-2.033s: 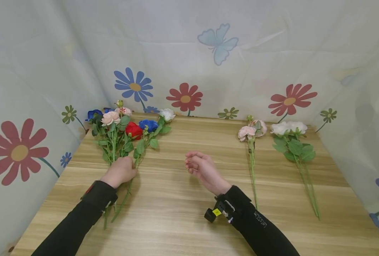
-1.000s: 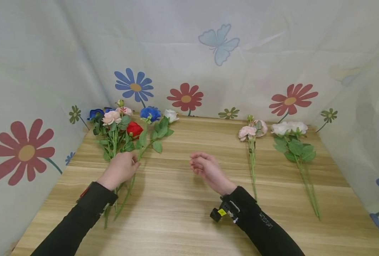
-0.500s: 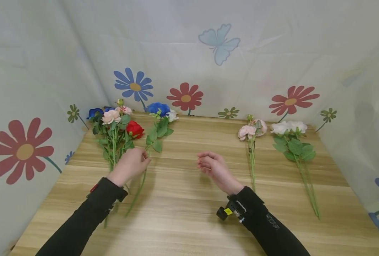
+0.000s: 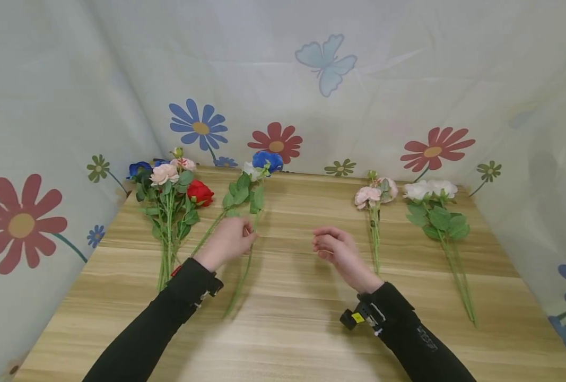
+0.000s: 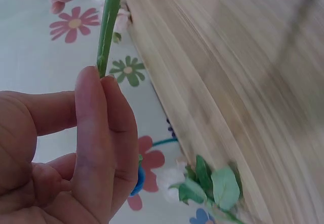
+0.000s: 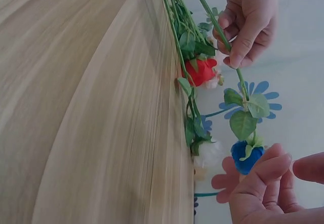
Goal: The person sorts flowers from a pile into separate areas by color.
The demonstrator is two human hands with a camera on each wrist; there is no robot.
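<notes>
My left hand [image 4: 227, 239] pinches the green stem of a blue rose [image 4: 268, 162] between thumb and fingers. In the left wrist view the stem [image 5: 108, 31] rises from the fingertips; in the right wrist view the rose's blue head [image 6: 246, 158] shows beyond its leaves. On the table beside it lies a white rose [image 4: 251, 171], its stem running under the left hand. My right hand [image 4: 342, 254] hovers over the middle of the table, fingers loosely curled, holding nothing.
At the left lie a red rose [image 4: 200, 192], pink roses [image 4: 164, 174] and dark blue flowers [image 4: 139, 168]. Pink flowers [image 4: 367, 196] and white roses [image 4: 430, 190] lie at the right of the wooden table [image 4: 302, 329]. A flower-printed curtain [image 4: 263, 63] surrounds the table.
My left hand has lifted the blue rose from the left group and carried it right, past the white rose. My right hand has drifted right, still holding nothing.
</notes>
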